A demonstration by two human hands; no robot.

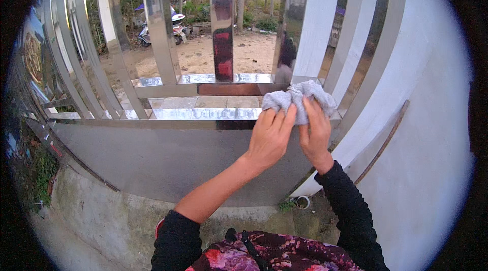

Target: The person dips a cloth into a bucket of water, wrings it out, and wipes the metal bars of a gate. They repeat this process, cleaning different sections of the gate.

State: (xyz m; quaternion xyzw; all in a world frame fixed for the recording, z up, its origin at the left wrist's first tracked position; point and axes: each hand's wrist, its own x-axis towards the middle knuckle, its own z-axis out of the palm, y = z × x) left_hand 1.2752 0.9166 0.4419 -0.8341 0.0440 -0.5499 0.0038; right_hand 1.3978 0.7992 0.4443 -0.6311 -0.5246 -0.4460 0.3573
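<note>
A bunched light-grey cloth [297, 99] lies against the lower right rails of a shiny metal gate [167, 91]. My left hand [270, 137] grips the cloth's lower left part, fingers bent over its edge. On the right side of the cloth, my right hand [315, 132] holds it with the fingers pressed on it. Both hands are close together, above the grey solid lower panel [171, 160] of the gate. The cloth hides the rail parts behind it.
A white wall [427, 137] stands at the right, with a thin brown stick [385, 141] leaning on it. A small white pot [303, 202] sits at the wall's foot on the concrete ground [126, 225]. Beyond the bars, a scooter [177, 29] is parked on bare earth near trees.
</note>
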